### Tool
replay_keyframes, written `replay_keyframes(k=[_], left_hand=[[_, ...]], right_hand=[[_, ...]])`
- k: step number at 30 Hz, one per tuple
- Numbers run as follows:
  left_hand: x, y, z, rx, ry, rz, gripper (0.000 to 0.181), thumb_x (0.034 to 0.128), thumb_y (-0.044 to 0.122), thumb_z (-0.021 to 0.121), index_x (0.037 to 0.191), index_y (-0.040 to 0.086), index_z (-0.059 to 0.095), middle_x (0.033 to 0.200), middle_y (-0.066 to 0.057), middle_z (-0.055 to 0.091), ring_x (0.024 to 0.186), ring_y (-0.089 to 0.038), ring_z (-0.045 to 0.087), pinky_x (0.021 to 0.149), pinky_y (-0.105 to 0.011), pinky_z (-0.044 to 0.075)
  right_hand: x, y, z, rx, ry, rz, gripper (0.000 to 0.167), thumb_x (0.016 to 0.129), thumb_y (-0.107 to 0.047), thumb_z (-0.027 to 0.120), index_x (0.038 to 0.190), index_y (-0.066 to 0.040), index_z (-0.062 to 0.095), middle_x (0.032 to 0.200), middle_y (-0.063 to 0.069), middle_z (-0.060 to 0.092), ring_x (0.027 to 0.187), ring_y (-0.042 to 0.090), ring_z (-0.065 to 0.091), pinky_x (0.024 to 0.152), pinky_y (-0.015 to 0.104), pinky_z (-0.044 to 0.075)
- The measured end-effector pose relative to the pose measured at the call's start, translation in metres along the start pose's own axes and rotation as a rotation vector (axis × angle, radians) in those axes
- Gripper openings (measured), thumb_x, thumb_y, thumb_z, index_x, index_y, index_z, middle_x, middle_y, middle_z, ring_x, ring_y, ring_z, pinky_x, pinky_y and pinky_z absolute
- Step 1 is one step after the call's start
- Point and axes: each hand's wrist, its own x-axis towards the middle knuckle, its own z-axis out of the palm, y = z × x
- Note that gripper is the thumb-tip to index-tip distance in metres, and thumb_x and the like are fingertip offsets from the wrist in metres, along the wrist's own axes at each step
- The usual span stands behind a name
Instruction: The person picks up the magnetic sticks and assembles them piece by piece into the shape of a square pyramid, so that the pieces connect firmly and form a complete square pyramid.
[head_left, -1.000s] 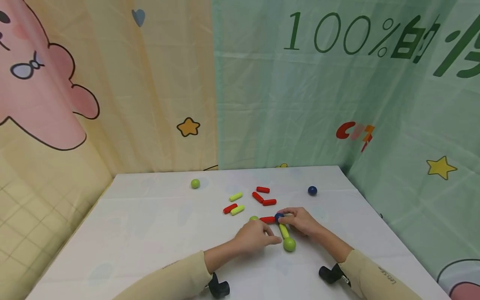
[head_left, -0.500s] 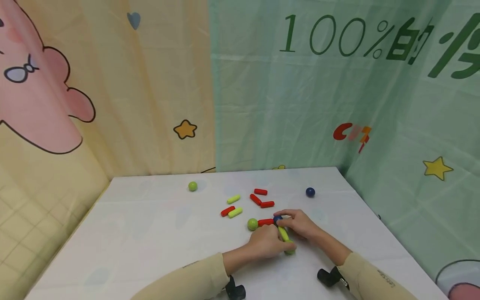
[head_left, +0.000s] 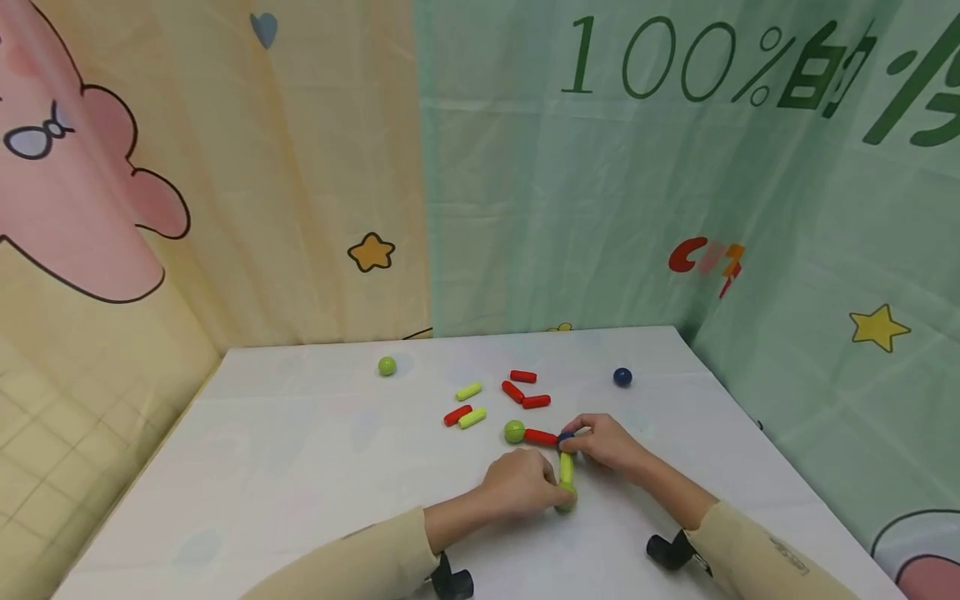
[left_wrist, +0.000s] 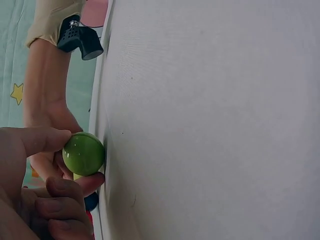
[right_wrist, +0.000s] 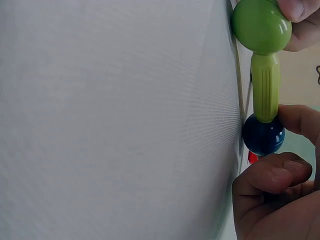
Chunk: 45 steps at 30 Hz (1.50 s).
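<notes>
My left hand (head_left: pixel 522 483) pinches a green ball (left_wrist: pixel 84 154) between thumb and finger, low over the white table. A ribbed yellow-green rod (right_wrist: pixel 265 86) joins that ball to a dark blue ball (right_wrist: pixel 263 135), which my right hand (head_left: pixel 606 442) holds with thumb and fingers. From the blue ball a red rod (head_left: pixel 541 437) runs left to a second green ball (head_left: pixel 514 431), so the joined pieces form a bent corner. In the head view the blue ball is mostly covered by the right fingers.
Behind the hands lie several loose red rods (head_left: pixel 522 377) and two yellow-green rods (head_left: pixel 468 391). A loose green ball (head_left: pixel 387 366) sits at the back left, a blue ball (head_left: pixel 622 377) at the back right. Printed curtains rise behind the table (head_left: pixel 262 467).
My left hand has moved right from beside the red rod and taken hold of the near green ball. That ball and its yellow-green rod have swung slightly left. My right hand stays at the blue ball.
</notes>
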Motion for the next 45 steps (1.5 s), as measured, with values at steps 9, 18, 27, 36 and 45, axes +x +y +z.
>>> replay_keyframes(k=[9,18,27,36,45], left_hand=[[-0.007,-0.010,-0.010,0.027,0.004,0.012,0.025,0.0777,0.040,0.083,0.084,0.016,0.080,0.063,0.009,0.063,0.060,-0.013,0.056,0.054,-0.028,0.041],[-0.005,-0.024,-0.019,-0.001,0.009,-0.017,0.032,0.0793,0.039,0.081,0.102,0.017,0.080,0.090,0.010,0.070,0.072,-0.012,0.056,0.062,-0.030,0.045],[0.005,-0.036,-0.024,-0.082,-0.015,0.009,0.029,0.0825,0.035,0.078,0.108,0.021,0.080,0.102,0.009,0.070,0.079,-0.013,0.055,0.065,-0.030,0.043],[0.007,-0.042,-0.027,-0.136,-0.038,0.045,0.031,0.0832,0.036,0.076,0.110,0.022,0.079,0.105,0.008,0.071,0.076,-0.013,0.055,0.062,-0.028,0.043],[0.007,-0.044,-0.029,-0.144,-0.045,0.039,0.029,0.0848,0.035,0.076,0.110,0.021,0.079,0.104,0.008,0.071,0.082,-0.013,0.056,0.065,-0.028,0.044]], right_hand=[[-0.017,0.006,-0.007,-0.099,0.050,0.038,0.027,0.083,-0.030,0.080,0.095,-0.010,0.069,0.065,0.001,0.047,0.059,0.017,0.041,0.054,0.028,0.030],[-0.031,0.011,-0.011,-0.160,0.100,0.069,0.035,0.080,-0.037,0.083,0.088,-0.009,0.065,0.075,0.004,0.050,0.068,0.019,0.045,0.058,0.029,0.033],[-0.042,0.012,-0.010,-0.178,0.115,0.097,0.040,0.080,-0.042,0.082,0.085,-0.008,0.062,0.073,0.005,0.051,0.069,0.019,0.046,0.059,0.029,0.033],[-0.030,0.013,-0.021,-0.148,0.124,0.056,0.047,0.090,-0.048,0.071,0.112,-0.008,0.063,0.081,0.005,0.055,0.061,0.019,0.044,0.054,0.029,0.035],[0.012,0.003,-0.027,-0.043,0.066,-0.049,0.051,0.096,-0.040,0.066,0.139,-0.014,0.059,0.059,-0.001,0.040,0.046,0.016,0.033,0.047,0.026,0.031]])
